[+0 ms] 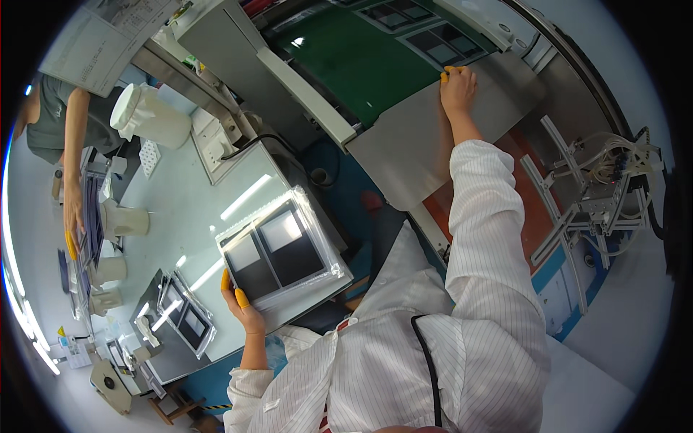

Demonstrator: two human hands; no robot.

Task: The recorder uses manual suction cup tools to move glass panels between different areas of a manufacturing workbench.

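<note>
Two hands with yellow covers point(242, 297) on some fingertips stand well apart, one on either side of the person's body. The left hand point(247, 315) is at the near left corner of a clear-wrapped panel stack point(294, 260), its thumb and fingers spread against the corner; I cannot tell whether they grip it. That stack lies on the near right part of a pale table point(180, 216), its top showing two dark windows, each with a lighter grey patch.

On the far right, the right hand point(460, 88) has its fingers bent and close together at the near edge of a dark-windowed panel point(444, 45); whether they pinch it cannot be told. This panel lies on a green belt point(325, 58), near a second panel point(395, 14) farther along. A grey metal plate point(411, 155) spans the belt's near end, and to its right stands a metal frame point(606, 191) with hoses.

Smaller wrapped panels point(184, 317) lie toward the table's near left. White buckets point(162, 119) stand along its left and far sides. Beyond the table's left side, a co-worker point(61, 119) reaches an arm down.
</note>
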